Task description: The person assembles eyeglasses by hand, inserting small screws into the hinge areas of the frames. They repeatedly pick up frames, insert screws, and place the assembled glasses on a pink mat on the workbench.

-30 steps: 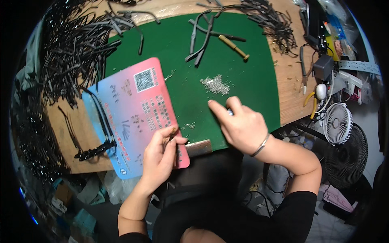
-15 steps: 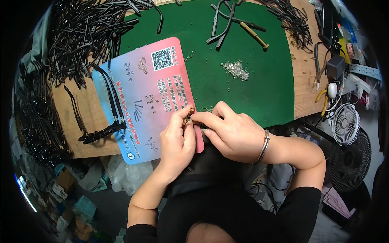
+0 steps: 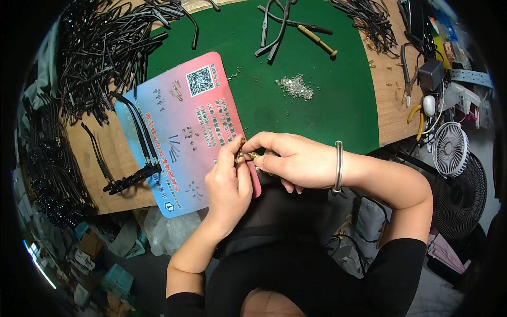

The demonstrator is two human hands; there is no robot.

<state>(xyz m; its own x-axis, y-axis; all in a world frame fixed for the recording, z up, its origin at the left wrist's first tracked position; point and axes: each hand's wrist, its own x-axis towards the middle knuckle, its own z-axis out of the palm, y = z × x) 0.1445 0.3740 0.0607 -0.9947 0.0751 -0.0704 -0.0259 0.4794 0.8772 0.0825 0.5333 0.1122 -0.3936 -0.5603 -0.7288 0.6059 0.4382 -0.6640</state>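
My left hand (image 3: 228, 186) and my right hand (image 3: 288, 159) meet at the near edge of a pink-and-blue printed mat (image 3: 179, 124). Between their fingertips they pinch a small brass-coloured part (image 3: 248, 155); its exact shape is too small to tell. A silver bangle (image 3: 338, 167) circles my right wrist. The mat lies partly on a green work mat (image 3: 327, 113), which carries a small heap of tiny clear pieces (image 3: 296, 87). Two thin black curved strips (image 3: 141, 142) rest on the printed mat's left part.
Heaps of black strips (image 3: 100, 58) cover the wooden bench at the left and far right. A screwdriver with a brass handle (image 3: 317, 41) and black pieces lie at the back. Pliers (image 3: 405, 74), a small white fan (image 3: 450, 149) and a large fan (image 3: 465, 198) stand right.
My right hand came back from the green mat to the left hand, and both now pinch the small part at the printed mat's near edge. The view shifted slightly.
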